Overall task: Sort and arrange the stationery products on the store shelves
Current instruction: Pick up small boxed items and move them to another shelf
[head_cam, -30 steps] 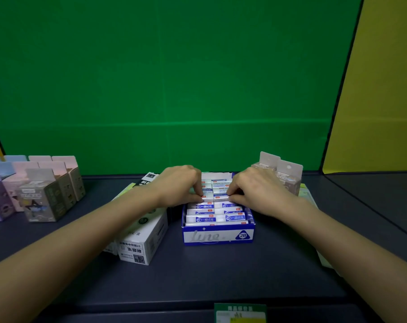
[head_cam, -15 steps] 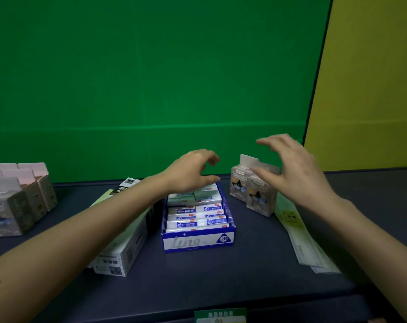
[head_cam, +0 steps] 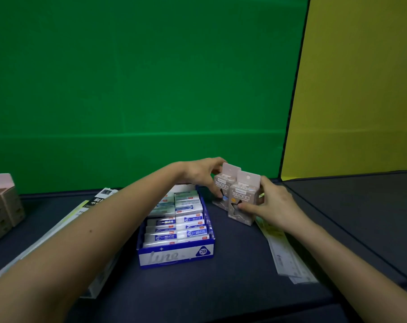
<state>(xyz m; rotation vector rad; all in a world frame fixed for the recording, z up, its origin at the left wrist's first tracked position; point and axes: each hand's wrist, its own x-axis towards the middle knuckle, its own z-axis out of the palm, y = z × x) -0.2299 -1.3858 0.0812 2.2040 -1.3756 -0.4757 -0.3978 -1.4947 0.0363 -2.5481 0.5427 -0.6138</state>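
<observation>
Two small pinkish-grey sharpener boxes with hang tabs stand side by side on the dark shelf, right of centre. My left hand [head_cam: 201, 173] grips the rear box [head_cam: 223, 186] from its left side. My right hand [head_cam: 271, 203] holds the front box [head_cam: 243, 199] from the right, thumb on its lower front. A blue-and-white display tray [head_cam: 174, 255] marked 2B sits just left of them, filled with several wrapped erasers [head_cam: 181, 220].
A long white carton [head_cam: 97, 201] lies under my left forearm. More pinkish boxes [head_cam: 1, 201] stand at the far left. Flat paper-packed strips [head_cam: 284, 250] lie right of the tray. A green back wall and a yellow side panel bound the shelf.
Both hands left the eraser tray, lifted and moved right, and have closed on the two sharpener boxes. The view has shifted to the right.
</observation>
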